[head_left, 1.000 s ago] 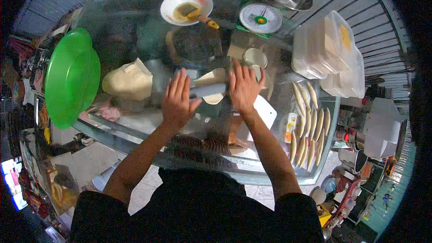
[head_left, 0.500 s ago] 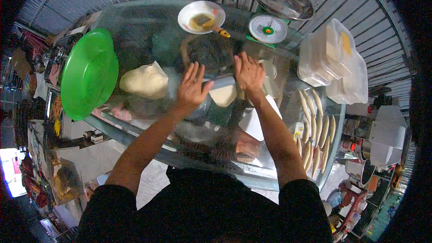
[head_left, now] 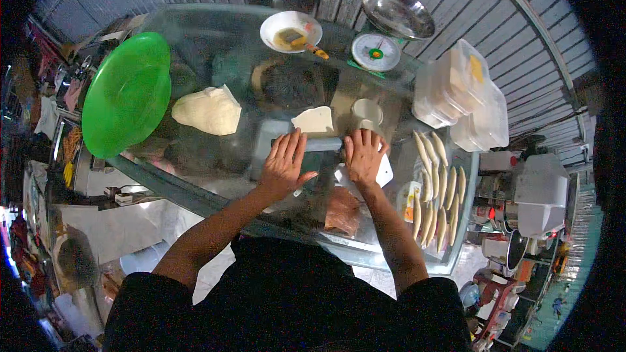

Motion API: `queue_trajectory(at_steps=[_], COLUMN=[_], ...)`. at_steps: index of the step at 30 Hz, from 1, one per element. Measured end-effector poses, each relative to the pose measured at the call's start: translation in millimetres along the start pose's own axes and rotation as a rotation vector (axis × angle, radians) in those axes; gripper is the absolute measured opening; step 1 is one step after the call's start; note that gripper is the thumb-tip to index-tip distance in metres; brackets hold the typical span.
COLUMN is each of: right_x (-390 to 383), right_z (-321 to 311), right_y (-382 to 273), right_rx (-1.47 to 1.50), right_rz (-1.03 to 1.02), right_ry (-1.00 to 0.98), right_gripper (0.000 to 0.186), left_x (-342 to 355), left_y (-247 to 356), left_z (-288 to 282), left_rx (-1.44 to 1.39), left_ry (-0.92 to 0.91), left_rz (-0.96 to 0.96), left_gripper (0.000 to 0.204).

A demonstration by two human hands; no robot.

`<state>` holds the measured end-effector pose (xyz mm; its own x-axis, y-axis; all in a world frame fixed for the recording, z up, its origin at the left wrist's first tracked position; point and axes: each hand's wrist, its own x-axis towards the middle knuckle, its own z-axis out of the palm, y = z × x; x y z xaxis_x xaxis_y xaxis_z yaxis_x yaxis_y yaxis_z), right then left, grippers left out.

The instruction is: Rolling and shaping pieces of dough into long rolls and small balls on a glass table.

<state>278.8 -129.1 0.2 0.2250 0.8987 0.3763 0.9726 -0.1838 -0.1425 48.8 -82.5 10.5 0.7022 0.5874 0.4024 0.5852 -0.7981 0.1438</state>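
A grey rolling pin (head_left: pixel 321 144) lies crosswise on the glass table. My left hand (head_left: pixel 284 168) rests on its left end, fingers stretched out and thumb apart. My right hand (head_left: pixel 364 158) lies flat over the right end, its fingers also extended. Just beyond the pin is a small flattened piece of dough (head_left: pixel 313 120). A larger pale lump of dough (head_left: pixel 207 111) sits farther left. Beside my right hand, a white flat scraper (head_left: pixel 385 171) is partly covered by the hand and wrist.
A green basin (head_left: pixel 127 94) stands at the left. A bowl with a brush (head_left: pixel 290 31) and a dial scale (head_left: pixel 376 51) are at the back. Stacked plastic boxes (head_left: pixel 456 91) stand at the right, near rows of long dough sticks (head_left: pixel 443 186).
Both hands have drawn the rolling pin nearer to me, off the dough piece, which now shows beyond the pin. The whole view has shifted slightly.
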Motion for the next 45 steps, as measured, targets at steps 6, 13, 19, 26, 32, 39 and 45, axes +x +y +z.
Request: queue_trajectory(at_steps=[6,13,19,26,32,39,45], right_x=[-33,-8,58,101,133,109,43], right_z=[-5,-10,5,14,29,28,6], right_y=[-4,0,1,26,45,32,11], right_rx=[-0.021,-0.028,-0.076,-0.070,0.051,0.153,0.061], right_rz=[0.027,0.067,0.119,0.002,-0.086,-0.015,-0.038], right_ry=[0.025,-0.045,0.095,0.174,0.204,0.029,0.055], right_gripper=[0.031,0.032,0.037,0.035,0.032,0.038,0.044], left_x=[-17,8,84,136,164,129,68], left_y=[3,-20,-55,-63,-72,-65,-31], left_z=[-3,11,43,63,75,64,13], left_rx=[-0.020,-0.014,0.112,0.087,0.112,0.122,0.056], left_ry=[-0.042,-0.137,-0.006,0.022,0.026,-0.059,-0.158], left_rz=[0.056,0.068,-0.097,-0.178,-0.180,-0.205,-0.064], left_gripper=[0.093,0.089,0.084,0.077,0.074,0.078,0.089])
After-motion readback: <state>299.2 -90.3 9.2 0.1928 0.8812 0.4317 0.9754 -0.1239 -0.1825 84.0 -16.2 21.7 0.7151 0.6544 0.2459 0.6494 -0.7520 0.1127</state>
